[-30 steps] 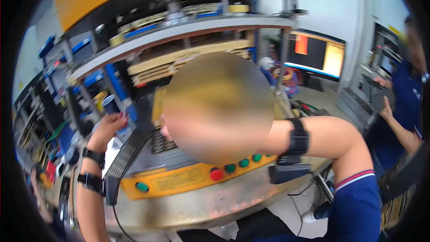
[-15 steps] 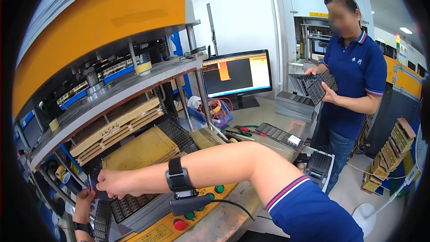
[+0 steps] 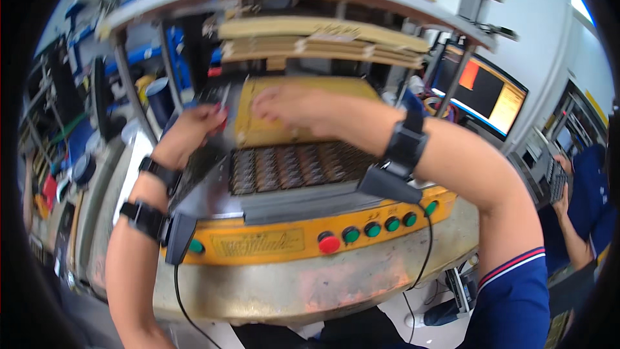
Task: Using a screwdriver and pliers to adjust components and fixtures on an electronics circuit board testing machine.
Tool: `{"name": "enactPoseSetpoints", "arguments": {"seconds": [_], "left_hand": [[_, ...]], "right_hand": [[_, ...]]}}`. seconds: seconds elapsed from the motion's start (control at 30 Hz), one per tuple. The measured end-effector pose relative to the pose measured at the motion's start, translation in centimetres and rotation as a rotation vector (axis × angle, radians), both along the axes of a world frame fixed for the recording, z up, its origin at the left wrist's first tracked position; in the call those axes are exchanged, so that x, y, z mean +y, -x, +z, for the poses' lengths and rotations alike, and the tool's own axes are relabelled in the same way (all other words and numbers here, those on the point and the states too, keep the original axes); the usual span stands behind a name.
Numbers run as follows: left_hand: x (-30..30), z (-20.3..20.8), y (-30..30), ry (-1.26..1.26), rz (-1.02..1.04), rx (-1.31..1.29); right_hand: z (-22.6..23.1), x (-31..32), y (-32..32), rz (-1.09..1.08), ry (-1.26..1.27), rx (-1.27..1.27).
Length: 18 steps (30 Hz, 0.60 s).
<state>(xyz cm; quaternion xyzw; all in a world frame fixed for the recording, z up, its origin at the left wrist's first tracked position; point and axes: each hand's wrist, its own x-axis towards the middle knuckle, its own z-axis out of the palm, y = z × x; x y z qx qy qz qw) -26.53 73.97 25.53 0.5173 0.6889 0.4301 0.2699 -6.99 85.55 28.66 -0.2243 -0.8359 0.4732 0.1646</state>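
My left hand is closed on a small red-handled tool, at the left side of the press bed; the tool's far end is too blurred to make out. My right hand hovers over a yellow board on the press bed. Motion blurs it, but its fingers look loosely bent and apart, with nothing visible in them. Below both hands, nearer me, a dark gridded tray lies on a grey metal stack. Black straps with small devices circle both forearms.
Above the bed hang wooden boards between the metal posts of the press. A yellow panel along the front carries a red button and several green ones. At right stand a monitor and a co-worker holding a dark tray.
My view has swung left to face the press. My hands, close together before, are now apart, with the right one over the yellow board. The red-handled tool stays in my left hand.
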Motion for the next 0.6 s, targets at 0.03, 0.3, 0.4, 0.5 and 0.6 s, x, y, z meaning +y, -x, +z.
{"name": "enactPoseSetpoints", "arguments": {"seconds": [0.03,0.3,0.4,0.5,0.6], "left_hand": [[0.0,-0.1,0.4,-0.004,0.006,0.011],[4.8,1.6,-1.1,-0.222,-0.081,-0.058],[6.4,1.3,-0.4,-0.266,-0.142,-0.088],[8.2,1.0,0.4,-0.335,-0.158,-0.011],[10.1,0.2,1.1,-0.596,-0.117,0.063]], "right_hand": [[0.2,0.6,1.0,0.043,0.016,-0.055],[1.9,1.9,3.1,-0.077,0.053,-0.037],[1.6,2.2,4.0,-0.048,0.097,0.003],[1.2,3.1,4.6,-0.084,0.115,0.077],[1.3,4.5,5.7,-0.028,0.151,0.077]]}}
